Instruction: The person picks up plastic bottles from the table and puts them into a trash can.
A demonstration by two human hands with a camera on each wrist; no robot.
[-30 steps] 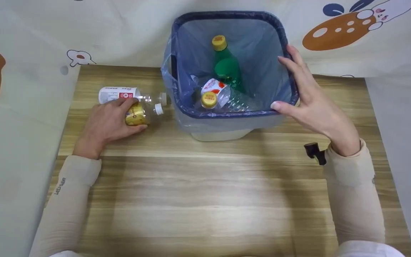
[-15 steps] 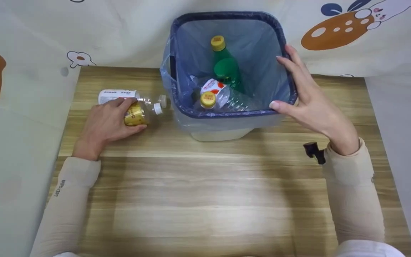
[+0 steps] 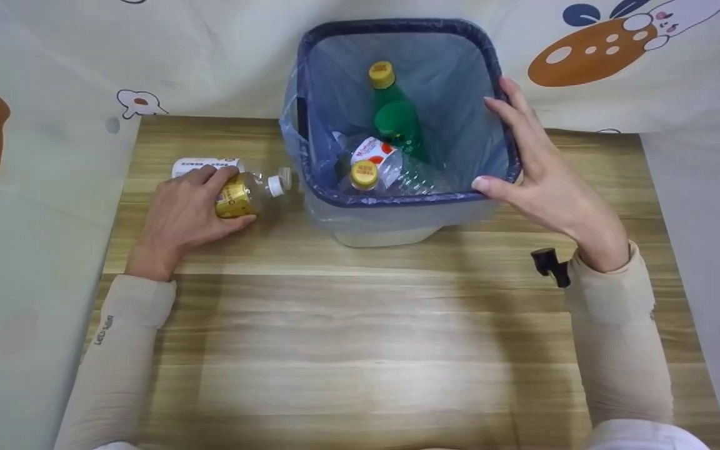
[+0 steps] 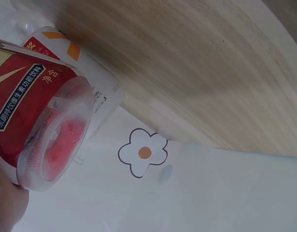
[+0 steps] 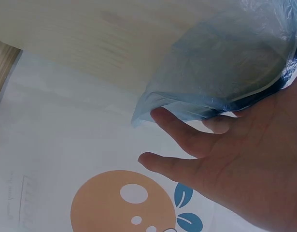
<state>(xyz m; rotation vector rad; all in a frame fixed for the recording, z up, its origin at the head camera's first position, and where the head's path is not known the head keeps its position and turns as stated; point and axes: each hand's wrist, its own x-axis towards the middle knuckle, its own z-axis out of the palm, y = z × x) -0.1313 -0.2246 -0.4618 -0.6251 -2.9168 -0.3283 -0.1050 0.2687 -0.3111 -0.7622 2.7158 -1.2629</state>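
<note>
In the head view my left hand (image 3: 188, 206) grips a clear plastic bottle with a yellow label (image 3: 234, 197) and white cap. It lies on its side, cap to the right. In the left wrist view, this bottle (image 4: 37, 111) shows a red label side and ridged base. Just beyond it lies a white-labelled bottle (image 3: 207, 164), partly covered by my fingers. My right hand (image 3: 547, 165) holds the right rim of a trash bin (image 3: 397, 200), thumb over the front corner. In the right wrist view, two fingers of my right hand (image 5: 235, 159) stretch out beneath the blue liner (image 5: 206, 72).
Inside the bin lie a green bottle (image 3: 397, 119) with a yellow cap and a clear bottle (image 3: 375, 162) with a yellow cap. The wooden table (image 3: 360, 337) is bordered by pale printed cloth (image 3: 210, 62). A black clip-like piece (image 3: 547, 265) sits at my right cuff.
The white-labelled bottle has turned slightly, so its red patch has gone from the head view. My left hand and its bottle have shifted a little away from me. The right hand stays put.
</note>
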